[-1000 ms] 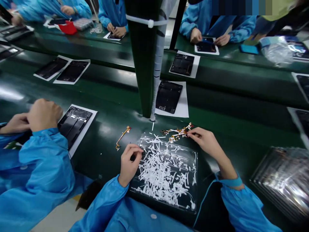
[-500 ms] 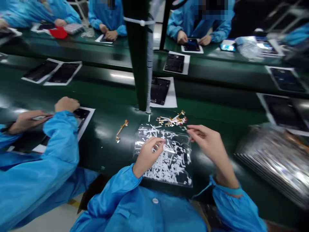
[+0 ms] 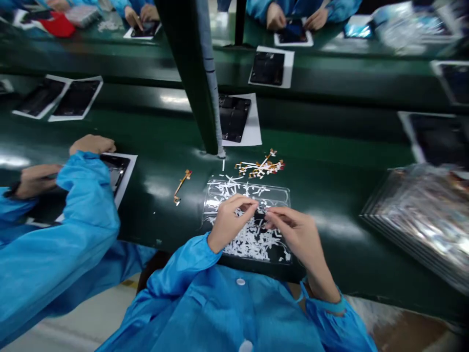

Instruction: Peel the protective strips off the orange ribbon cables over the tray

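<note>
My left hand (image 3: pixel 235 217) and my right hand (image 3: pixel 293 229) are close together over a clear plastic tray (image 3: pixel 280 194). Each has thumb and fingertips pinched, and a tiny piece between them is too small and blurred to name. Below them, many white strips (image 3: pixel 249 244) lie scattered in the tray. Just behind the tray is a pile of orange-and-white flex cables (image 3: pixel 262 167). One single flex cable (image 3: pixel 182 187) rests apart, to the left of the tray.
A green post with a grey conduit (image 3: pixel 210 83) rises behind the tray. Stacked clear trays (image 3: pixel 421 215) stand at the right. A co-worker's blue sleeve (image 3: pixel 90 190) is close on my left. Dark device panels on white sheets, such as this panel (image 3: pixel 234 117), lie further back.
My right hand has come from the flex cable pile in toward my left hand, and their fingertips now nearly meet over the tray. The whole view has tilted downward.
</note>
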Motion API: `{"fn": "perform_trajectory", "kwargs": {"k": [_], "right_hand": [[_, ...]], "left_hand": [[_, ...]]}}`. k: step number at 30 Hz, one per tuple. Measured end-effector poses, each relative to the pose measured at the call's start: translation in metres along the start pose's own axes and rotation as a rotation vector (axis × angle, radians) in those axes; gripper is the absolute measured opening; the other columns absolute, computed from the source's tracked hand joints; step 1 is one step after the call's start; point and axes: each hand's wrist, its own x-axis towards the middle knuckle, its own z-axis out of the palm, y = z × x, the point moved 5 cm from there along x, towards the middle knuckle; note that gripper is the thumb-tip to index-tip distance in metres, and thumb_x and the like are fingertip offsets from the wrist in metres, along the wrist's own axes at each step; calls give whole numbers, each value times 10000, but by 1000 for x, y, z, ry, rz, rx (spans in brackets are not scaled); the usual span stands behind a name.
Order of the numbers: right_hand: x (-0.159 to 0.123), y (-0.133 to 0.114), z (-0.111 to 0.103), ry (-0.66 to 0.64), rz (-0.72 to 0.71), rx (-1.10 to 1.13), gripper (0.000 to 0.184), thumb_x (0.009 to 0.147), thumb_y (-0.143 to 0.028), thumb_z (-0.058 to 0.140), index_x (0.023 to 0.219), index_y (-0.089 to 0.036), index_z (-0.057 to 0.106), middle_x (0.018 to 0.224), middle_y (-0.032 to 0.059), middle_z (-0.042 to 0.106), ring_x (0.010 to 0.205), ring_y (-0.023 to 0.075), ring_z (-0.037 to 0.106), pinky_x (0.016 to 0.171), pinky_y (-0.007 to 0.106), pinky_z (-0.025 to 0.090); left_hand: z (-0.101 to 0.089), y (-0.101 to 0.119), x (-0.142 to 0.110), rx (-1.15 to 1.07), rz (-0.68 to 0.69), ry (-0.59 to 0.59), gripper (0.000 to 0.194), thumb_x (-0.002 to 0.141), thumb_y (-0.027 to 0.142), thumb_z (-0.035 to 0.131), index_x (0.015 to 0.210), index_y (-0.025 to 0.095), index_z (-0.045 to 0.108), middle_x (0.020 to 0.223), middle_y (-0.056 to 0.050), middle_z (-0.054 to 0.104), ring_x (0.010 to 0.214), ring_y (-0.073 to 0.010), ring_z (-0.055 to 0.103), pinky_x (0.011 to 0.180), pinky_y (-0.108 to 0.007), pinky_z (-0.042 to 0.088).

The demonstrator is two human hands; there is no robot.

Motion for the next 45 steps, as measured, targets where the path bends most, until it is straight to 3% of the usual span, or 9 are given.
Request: {"fn": "perform_trajectory", "kwargs": {"k": [2, 4, 19, 25, 29, 33, 37, 42, 45], "right_hand": [[1, 7, -3, 55, 24, 4, 219, 941, -409, 674, 994, -221, 773, 743, 28, 762, 679, 197, 740, 696, 334, 593], [3, 10, -2, 70, 32, 11, 218, 929, -409, 688, 990, -222, 780, 722, 27, 755, 659, 204, 732, 681, 345, 591], [11, 8, 13, -26, 6, 1, 194, 927, -395, 687, 956, -238, 797, 736, 18, 738, 666, 192, 701, 666, 339, 565], [10, 11, 15, -51, 36, -5, 205, 915, -405, 697, 960, -236, 803, 756, 25, 739, 691, 191, 692, 692, 333, 552], [8, 18, 13, -52, 106, 30, 256, 915, -447, 694, 966, -211, 780, 685, 15, 705, 582, 159, 649, 569, 284, 517], [9, 21, 16, -85, 155, 76, 295, 898, -481, 708, 961, -198, 765, 634, 4, 673, 503, 125, 588, 488, 247, 468], [11, 23, 22, -115, 170, 120, 301, 884, -482, 729, 999, -207, 771, 612, -5, 653, 527, 122, 586, 495, 232, 462], [11, 25, 19, -81, 189, 157, 263, 898, -460, 724, 970, -212, 773, 624, -3, 666, 538, 112, 586, 519, 230, 461], [10, 23, 16, -64, 195, 180, 264, 905, -460, 718, 971, -209, 767, 611, -4, 665, 537, 117, 591, 547, 241, 484]], "left_hand": [[1, 0, -3, 15, 8, 69, 142, 972, 265, 649, 1019, 194, 763, 962, -57, 756, 838, -156, 692, 803, -308, 585], [7, 0, -5, 19, 14, 54, 151, 972, 252, 649, 1054, 202, 766, 995, -57, 768, 890, -162, 711, 837, -316, 594], [10, -10, -5, 104, -23, 74, 125, 967, 246, 657, 1020, 190, 755, 955, -48, 759, 806, -144, 704, 795, -302, 611], [13, -11, -4, 183, 54, 62, 93, 925, 159, 610, 974, 161, 690, 902, -44, 699, 780, -132, 671, 776, -277, 588], [5, -19, -1, 143, -47, 1, 96, 860, 112, 622, 896, 177, 685, 841, -10, 672, 755, -127, 642, 753, -265, 557], [-2, -19, -2, 19, -106, -43, 239, 868, 108, 633, 1072, 189, 725, 965, -25, 713, 766, -114, 673, 766, -263, 556], [-2, -15, -3, -24, -77, -10, 141, 932, 168, 631, 1000, 195, 751, 895, -19, 725, 779, -120, 672, 738, -252, 555], [-5, -7, -7, 93, 55, 83, 370, 960, 53, 487, 1214, 219, 698, 1163, -65, 697, 994, -149, 685, 906, -320, 577], [-6, 1, -11, 210, 190, 138, 369, 948, 23, 446, 1130, 194, 718, 1123, -81, 680, 1001, -159, 675, 889, -324, 576]]}}
